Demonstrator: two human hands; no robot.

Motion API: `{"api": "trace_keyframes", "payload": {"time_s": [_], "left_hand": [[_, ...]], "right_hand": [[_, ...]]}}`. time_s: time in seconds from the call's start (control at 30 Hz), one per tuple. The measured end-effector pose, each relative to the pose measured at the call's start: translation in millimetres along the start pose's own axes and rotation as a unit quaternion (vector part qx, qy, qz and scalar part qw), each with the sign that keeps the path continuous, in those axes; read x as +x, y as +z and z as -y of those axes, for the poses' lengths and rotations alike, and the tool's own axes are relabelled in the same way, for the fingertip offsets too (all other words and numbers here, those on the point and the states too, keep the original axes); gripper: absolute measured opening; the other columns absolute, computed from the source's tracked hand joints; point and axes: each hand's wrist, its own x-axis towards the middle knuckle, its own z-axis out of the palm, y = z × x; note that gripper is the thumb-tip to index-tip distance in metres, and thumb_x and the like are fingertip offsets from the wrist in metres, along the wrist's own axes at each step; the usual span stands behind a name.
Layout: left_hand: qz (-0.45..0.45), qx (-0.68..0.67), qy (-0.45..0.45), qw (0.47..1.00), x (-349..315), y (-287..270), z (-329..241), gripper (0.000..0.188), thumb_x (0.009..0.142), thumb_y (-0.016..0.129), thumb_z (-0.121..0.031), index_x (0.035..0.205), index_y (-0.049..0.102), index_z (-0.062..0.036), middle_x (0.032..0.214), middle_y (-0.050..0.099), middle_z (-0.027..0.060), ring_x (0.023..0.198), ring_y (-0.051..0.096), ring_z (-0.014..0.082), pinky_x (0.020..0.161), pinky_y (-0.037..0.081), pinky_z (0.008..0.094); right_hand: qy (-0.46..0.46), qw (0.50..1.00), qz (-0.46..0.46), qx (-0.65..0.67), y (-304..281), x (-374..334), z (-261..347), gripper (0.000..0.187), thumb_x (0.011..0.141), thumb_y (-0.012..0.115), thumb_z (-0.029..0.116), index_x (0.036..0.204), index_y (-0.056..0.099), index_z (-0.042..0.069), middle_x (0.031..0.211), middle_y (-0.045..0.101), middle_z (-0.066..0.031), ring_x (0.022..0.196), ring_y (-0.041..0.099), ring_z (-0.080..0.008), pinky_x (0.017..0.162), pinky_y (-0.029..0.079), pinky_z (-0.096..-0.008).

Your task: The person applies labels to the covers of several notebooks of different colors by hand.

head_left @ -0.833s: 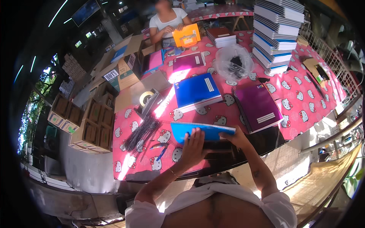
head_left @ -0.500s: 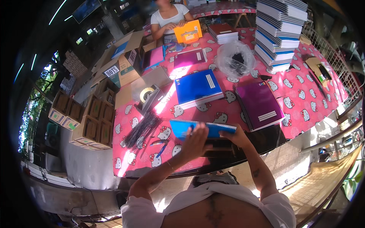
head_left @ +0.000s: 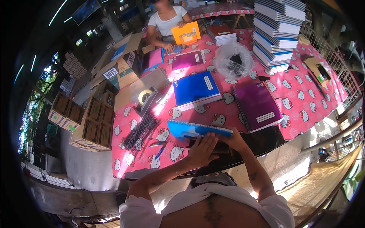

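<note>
A blue spiral notebook (head_left: 184, 130) is held tilted over the near edge of the table, its coil along the upper edge. My right hand (head_left: 233, 140) grips its right end, thumb side against the cover. Flat against the lower part of the cover lies my left hand (head_left: 204, 149), fingers stretched out. Just beyond the notebook is a stack of blue notebooks (head_left: 196, 89). To its right rest purple notebooks (head_left: 257, 105). Loose black spiral coils (head_left: 141, 132) lie in a heap to the left, with a blue-handled tool (head_left: 159, 152) nearer me.
A tape dispenser (head_left: 147, 99) stands beyond the coils. At the far right rises a tall notebook stack (head_left: 275, 38), near a clear plastic bag (head_left: 232, 60). Cardboard boxes (head_left: 123, 70) line the left side. Across the table a person (head_left: 167, 22) holds an orange folder (head_left: 186, 33).
My left hand has slid down and right across the notebook's cover. The notebook tilts slightly differently, showing its coil more. The person opposite has lowered one hand to the table.
</note>
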Motion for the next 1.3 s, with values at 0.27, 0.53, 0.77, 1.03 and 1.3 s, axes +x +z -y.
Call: {"api": "trace_keyframes", "payload": {"time_s": [0.27,0.53,0.77,1.03,1.3], "left_hand": [[-0.030,0.002,0.050,0.998,-18,16,-21,0.091,0.093,0.055,-0.057,0.150,0.031,0.0095,0.157,0.027,0.0342,0.150,0.021,0.0471,0.119,0.015,0.0635],[-0.028,-0.005,0.031,0.999,6,-10,-41,0.086,0.094,0.050,-0.059,0.148,0.037,0.0072,0.155,0.035,0.0305,0.147,0.029,0.0431,0.117,0.022,0.0598],[-0.011,-0.037,0.018,0.999,3,5,-45,0.093,0.094,0.048,-0.062,0.150,0.029,0.0096,0.159,0.025,0.0328,0.150,0.021,0.0459,0.118,0.013,0.0633],[-0.271,-0.193,-0.421,0.844,-64,-21,37,0.061,0.099,0.053,-0.038,0.142,0.041,0.0029,0.138,0.047,0.0326,0.131,0.048,0.0466,0.105,0.040,0.0568],[-0.036,-0.132,-0.638,0.757,-110,25,110,0.062,0.087,0.064,-0.024,0.137,0.035,-0.0050,0.093,0.068,0.0302,0.090,0.066,0.0512,0.079,0.052,0.0586]], "right_hand": [[-0.016,0.999,0.011,-0.049,-7,1,-11,0.038,0.089,0.071,0.005,0.127,0.065,-0.002,0.107,0.074,-0.0090,0.096,0.066,-0.0121,0.086,0.055,-0.0308],[0.027,0.997,-0.015,-0.077,-7,-10,-15,0.041,0.087,0.070,0.005,0.126,0.065,0.000,0.105,0.075,-0.0115,0.098,0.066,-0.0115,0.084,0.054,-0.0320],[0.029,0.994,-0.037,-0.103,0,-7,-10,0.037,0.084,0.071,0.007,0.120,0.066,-0.002,0.099,0.074,-0.0126,0.092,0.067,-0.0121,0.081,0.054,-0.0312],[0.099,0.973,-0.131,-0.160,-2,-55,-18,0.027,0.092,0.073,0.016,0.111,0.068,-0.003,0.096,0.072,-0.0056,0.085,0.065,-0.0116,0.078,0.051,-0.0277],[-0.031,0.958,0.039,-0.282,28,-105,14,0.029,0.078,0.085,0.016,0.102,0.071,0.007,0.121,0.064,-0.0121,0.100,0.068,-0.0242,0.078,0.057,-0.0333]]}}
